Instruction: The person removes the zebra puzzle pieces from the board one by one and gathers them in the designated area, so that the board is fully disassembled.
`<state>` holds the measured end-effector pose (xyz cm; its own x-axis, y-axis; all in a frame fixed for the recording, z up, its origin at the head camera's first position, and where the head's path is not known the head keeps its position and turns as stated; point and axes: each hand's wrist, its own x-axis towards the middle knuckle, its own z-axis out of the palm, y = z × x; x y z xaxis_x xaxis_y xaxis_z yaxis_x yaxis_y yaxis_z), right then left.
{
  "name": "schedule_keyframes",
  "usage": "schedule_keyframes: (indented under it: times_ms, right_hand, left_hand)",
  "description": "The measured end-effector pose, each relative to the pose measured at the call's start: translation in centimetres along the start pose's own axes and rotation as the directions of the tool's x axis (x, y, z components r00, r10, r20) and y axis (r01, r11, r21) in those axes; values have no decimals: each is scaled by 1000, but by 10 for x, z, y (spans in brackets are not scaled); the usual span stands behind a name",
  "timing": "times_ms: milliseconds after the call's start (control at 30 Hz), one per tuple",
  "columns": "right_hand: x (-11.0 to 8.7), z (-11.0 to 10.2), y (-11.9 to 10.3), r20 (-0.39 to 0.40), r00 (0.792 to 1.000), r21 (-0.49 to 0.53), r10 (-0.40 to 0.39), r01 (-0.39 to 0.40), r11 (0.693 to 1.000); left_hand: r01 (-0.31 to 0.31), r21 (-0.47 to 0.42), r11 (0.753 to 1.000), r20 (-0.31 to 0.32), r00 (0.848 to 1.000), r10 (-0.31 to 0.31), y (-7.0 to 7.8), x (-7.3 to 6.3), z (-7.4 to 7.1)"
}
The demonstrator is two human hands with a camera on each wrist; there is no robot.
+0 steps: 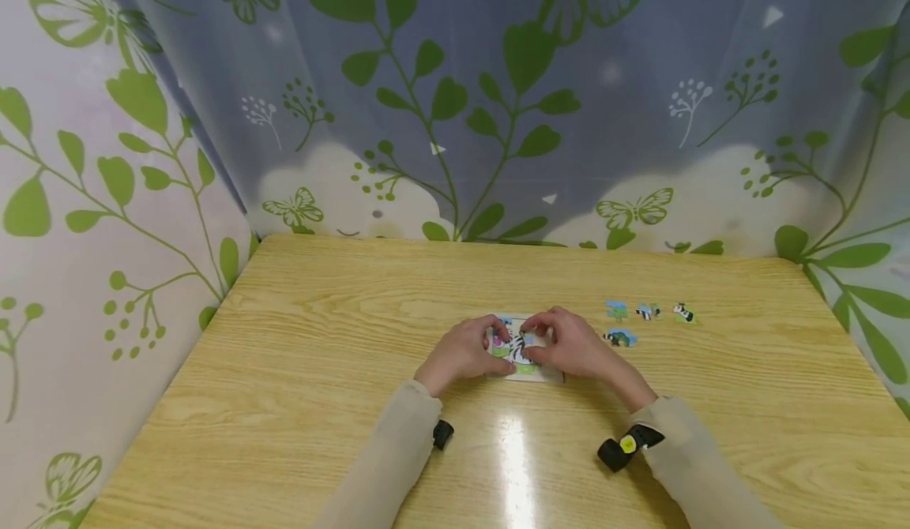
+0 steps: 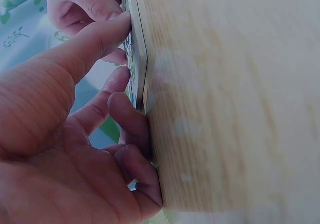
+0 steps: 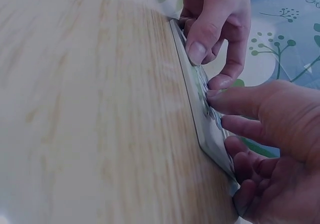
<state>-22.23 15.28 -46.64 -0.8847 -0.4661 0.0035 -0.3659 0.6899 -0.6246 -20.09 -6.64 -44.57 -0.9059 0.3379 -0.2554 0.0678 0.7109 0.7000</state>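
Observation:
A small flat puzzle board (image 1: 549, 376) with a pale border lies on the table, its middle filled by a black-and-white striped zebra picture (image 1: 518, 347). My left hand (image 1: 465, 349) grips around the board's left side, thumb toward the near border and index finger at the far part. From the other side, my right hand (image 1: 577, 345) pinches at a striped puzzle piece with thumb and index finger, close over the board. The right wrist view has the board's edge (image 3: 206, 141) low on the wood, with the right thumb tip at the picture. Fingers hide part of the picture.
Several loose puzzle pieces lie right of the board, among them a panda piece (image 1: 684, 313) and a dark-and-green piece (image 1: 621, 338). Behind the wooden table (image 1: 341, 308) hangs a leaf-patterned curtain (image 1: 455, 118). A black wrist camera (image 1: 615, 455) sits by the right sleeve.

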Motion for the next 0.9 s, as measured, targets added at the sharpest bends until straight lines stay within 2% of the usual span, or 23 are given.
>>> schedule_keyframes:
  times_ms: [533, 900]
  right_hand:
    - [2, 3, -2, 12, 995, 78, 96, -97, 992]
    - [-2, 4, -2, 1, 994, 233, 107, -104, 967]
  left_hand:
    - [13, -4, 1000, 2, 1000, -13, 2, 0, 0]
    - [1, -37, 999, 8, 1000, 0, 1, 0, 0]
